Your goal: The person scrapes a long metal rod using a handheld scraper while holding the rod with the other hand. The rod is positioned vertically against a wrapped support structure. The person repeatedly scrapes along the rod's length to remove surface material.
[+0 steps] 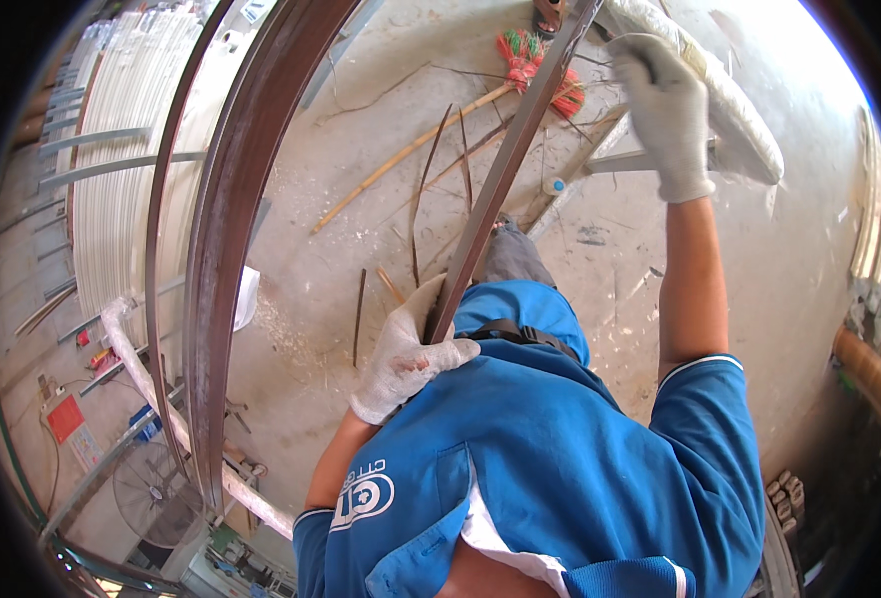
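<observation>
Just left of centre in the frame, the gloved left hand has its grip closed on the lower end of a brown bar, whose long axis slants up and rightward to the top edge. At upper right, the gloved right hand is raised beside the bar, farther off; whether its blurred grip is closed cannot be told.

This is looking like a workshop: long white strips are lying stacked at upper left, a brown bar is slanting across the upper middle, scraps are littering the grey floor around a broom, and a fan is standing at lower left.
</observation>
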The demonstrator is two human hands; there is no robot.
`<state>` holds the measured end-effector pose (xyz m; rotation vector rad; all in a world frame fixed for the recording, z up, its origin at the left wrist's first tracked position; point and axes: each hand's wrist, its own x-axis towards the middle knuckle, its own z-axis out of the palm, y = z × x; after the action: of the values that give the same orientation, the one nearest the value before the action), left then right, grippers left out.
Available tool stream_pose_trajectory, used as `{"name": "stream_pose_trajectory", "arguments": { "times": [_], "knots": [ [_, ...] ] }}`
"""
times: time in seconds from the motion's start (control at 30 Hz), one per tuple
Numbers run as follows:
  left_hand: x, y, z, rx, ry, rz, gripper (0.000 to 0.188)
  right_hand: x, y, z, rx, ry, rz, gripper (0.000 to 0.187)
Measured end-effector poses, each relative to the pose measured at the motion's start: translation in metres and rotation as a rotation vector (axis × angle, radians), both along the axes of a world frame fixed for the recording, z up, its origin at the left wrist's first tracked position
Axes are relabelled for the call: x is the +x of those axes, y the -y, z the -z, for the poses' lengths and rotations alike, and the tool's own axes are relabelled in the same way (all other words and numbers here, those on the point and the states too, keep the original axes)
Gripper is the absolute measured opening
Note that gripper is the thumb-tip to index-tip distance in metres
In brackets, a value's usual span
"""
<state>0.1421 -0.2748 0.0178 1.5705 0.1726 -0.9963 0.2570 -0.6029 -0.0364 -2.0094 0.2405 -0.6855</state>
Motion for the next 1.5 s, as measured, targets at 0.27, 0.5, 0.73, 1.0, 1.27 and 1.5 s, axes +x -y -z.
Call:
{"name": "stream_pose_trajectory", "arguments": {
  "times": [0.27,0.5,0.73,1.0,1.27,1.5],
  "knots": [
    [0.007,-0.003,-0.004,0.005,-0.039,0.047,0.073,-0.026,0.067,-0.022,0.470,-0.199,-0.314,0.061],
    [0.016,-0.018,-0.006,-0.154,0.061,0.041,0.114,-0.052,0.025,-0.039,0.720,-0.178,-0.528,0.064],
    [0.030,-0.025,0.011,-0.213,0.081,0.103,0.122,-0.070,-0.051,-0.045,1.122,-0.317,-0.754,0.072],
    [0.036,-0.016,0.031,-0.322,0.178,-0.011,0.106,-0.084,-0.097,-0.035,1.193,-0.507,-0.676,0.029],
    [0.052,-0.006,0.053,-0.221,0.482,0.172,0.103,-0.104,-0.072,-0.024,0.379,-0.392,-0.134,0.035],
    [0.069,-0.025,0.034,-0.305,0.026,0.169,0.082,-0.099,-0.028,-0.019,0.401,-0.298,-0.028,0.017]
  ]
}}
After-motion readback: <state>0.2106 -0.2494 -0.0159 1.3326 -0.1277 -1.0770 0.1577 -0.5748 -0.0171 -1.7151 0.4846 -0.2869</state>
